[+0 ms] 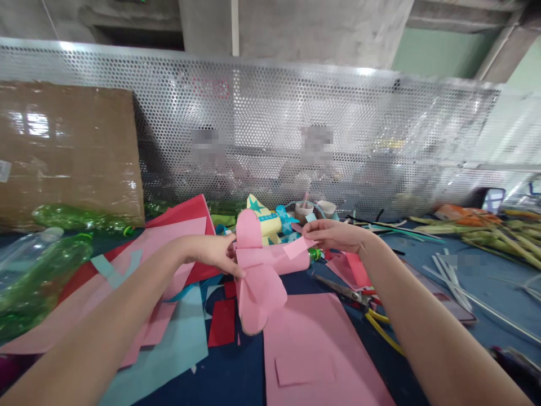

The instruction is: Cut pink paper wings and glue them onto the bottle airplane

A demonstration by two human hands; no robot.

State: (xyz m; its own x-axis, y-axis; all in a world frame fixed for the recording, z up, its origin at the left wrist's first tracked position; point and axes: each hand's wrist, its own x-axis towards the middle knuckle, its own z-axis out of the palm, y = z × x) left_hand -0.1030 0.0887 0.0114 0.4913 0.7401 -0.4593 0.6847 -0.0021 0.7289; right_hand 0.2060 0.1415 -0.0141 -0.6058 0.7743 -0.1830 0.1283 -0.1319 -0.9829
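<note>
A pink paper-covered bottle [274, 259] with rounded pink paper wings and a green cap [314, 255] is held level above the table. My left hand [215, 252] grips its left end, thumb in front, the other fingers partly hidden behind. Between the fingertips of my right hand [333, 233] is a small pink paper strip [295, 248], lying over the bottle near its cap end. Whether the strip is stuck there I cannot tell. Behind stands a yellow paper model [267, 224] with blue stars and a blue propeller shape.
Below lies a pink sheet [313, 338], with red and light-blue paper to its left. Scissors with yellow handles [382, 327] rest under my right forearm. Green plastic bottles [51, 270] and cardboard [67, 146] stand left. A perforated metal panel [262, 124] closes the back.
</note>
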